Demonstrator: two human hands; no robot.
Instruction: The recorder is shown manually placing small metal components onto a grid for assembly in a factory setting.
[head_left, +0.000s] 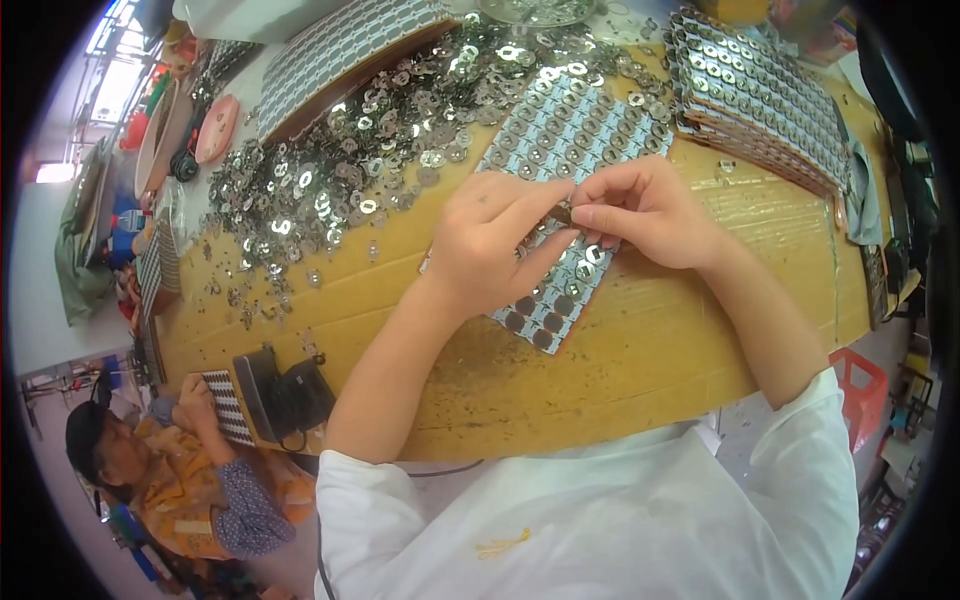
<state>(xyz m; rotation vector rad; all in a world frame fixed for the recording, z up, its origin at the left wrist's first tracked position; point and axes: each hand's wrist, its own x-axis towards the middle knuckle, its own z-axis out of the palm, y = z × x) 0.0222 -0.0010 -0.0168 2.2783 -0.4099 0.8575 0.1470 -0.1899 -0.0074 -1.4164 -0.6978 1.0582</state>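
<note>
In front of me a light-blue panel point(513, 150) lies slanted on the table. Rows of round silvery metal clips cover most of it, while its near end shows bare dark round spots. My left hand point(490, 240) is over the panel's left edge, its thumb and fingers closed around a small metal clip point(561, 213). The fingertips of my right hand point(650, 215) pinch together at the same clip, meeting the left ones just above the panel. Fingers hide part of the clip, so its exact shape cannot be made out.
A heap of loose metal clips point(350, 150) spreads across the yellow tabletop point(660, 340). Panel stacks stand back left point(340, 60) and back right point(760, 100). A black device point(285, 395) sits at the left front edge. Beyond it, a co-worker point(170, 470) handles another panel point(228, 405).
</note>
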